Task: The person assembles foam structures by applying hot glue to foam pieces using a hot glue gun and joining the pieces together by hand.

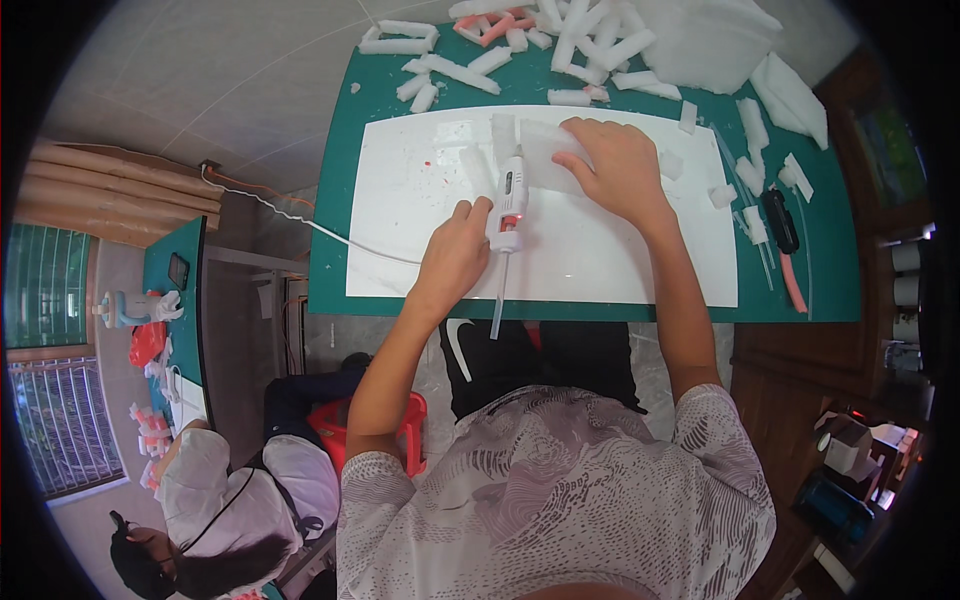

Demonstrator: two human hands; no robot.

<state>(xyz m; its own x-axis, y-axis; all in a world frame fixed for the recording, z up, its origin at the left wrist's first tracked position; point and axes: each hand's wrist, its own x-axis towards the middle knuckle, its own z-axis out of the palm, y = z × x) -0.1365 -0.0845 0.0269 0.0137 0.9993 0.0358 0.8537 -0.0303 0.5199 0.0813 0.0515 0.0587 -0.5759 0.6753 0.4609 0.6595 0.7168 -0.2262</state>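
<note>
My left hand [456, 255] is closed around the handle of a white hot glue gun [511, 200], its nozzle pointing away from me. A clear glue stick [501, 290] sticks out of the gun's rear. Beside the nozzle, my right hand [622, 172] grips a flat piece of white foam [545, 158] between thumb and fingers; part of the foam is hidden under that hand. A narrow foam strip [503, 128] lies by the nozzle tip, and another white strip [476, 168] rests to the left of the gun. Both hands are over a white board [400, 250].
Foam strips and frames [590, 40] pile up at the far edge of the green table [330, 230]. A black-and-pink tool [783, 235] and clear glue sticks lie at right. A white cable [370, 248] crosses the board's left. A co-worker [230, 480] sits at another table.
</note>
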